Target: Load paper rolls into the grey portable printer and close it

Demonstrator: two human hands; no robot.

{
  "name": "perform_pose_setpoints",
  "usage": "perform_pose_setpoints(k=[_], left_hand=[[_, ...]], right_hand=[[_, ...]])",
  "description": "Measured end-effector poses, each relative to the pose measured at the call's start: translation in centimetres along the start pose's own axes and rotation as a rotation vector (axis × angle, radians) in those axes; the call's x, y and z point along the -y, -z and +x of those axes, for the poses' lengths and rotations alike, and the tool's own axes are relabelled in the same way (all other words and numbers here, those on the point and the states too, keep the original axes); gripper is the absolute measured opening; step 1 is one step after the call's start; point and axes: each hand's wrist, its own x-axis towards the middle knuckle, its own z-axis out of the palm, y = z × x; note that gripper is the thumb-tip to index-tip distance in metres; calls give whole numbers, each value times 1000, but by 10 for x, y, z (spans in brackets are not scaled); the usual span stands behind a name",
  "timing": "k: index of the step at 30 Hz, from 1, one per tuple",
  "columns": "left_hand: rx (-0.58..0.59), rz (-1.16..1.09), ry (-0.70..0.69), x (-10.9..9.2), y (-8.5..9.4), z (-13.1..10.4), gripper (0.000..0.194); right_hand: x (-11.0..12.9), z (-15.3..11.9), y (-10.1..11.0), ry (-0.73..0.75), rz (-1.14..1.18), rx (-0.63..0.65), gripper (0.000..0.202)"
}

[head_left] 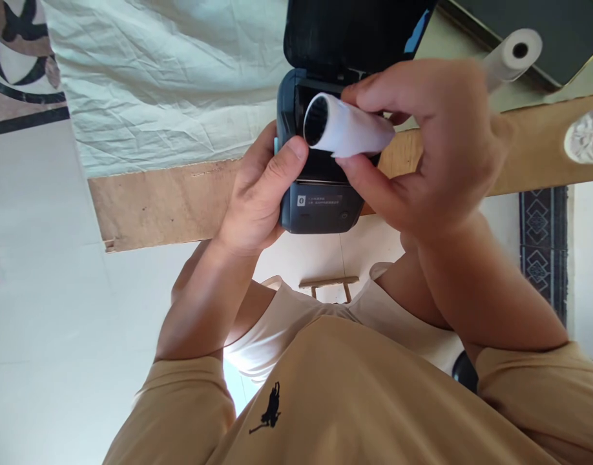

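Note:
A dark portable label printer (320, 210) is tilted up in front of me, its black lid (349, 39) swung open away from me. My left hand (265, 187) grips the printer by its left side, thumb on the near rim of the opening. In my right hand (432, 142) is a white paper roll (347, 126), pinched between thumb and fingers. The roll lies slanted over the printer's open compartment, its hollow dark end facing left near my left thumb. Whether it touches the compartment floor is hidden.
A wooden table edge (165, 206) runs across, with a pale wrinkled cloth (180, 84) on its left. Another white paper roll (519, 55) stands at the upper right beside a dark flat panel (543, 26). A clear plastic object (587, 135) sits at the right edge.

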Motion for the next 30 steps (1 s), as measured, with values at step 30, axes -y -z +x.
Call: perform_pose_setpoints(k=[30], left_hand=[[128, 137, -99, 12, 22, 7, 70]], right_hand=[[-23, -13, -14, 53, 182, -240, 45]])
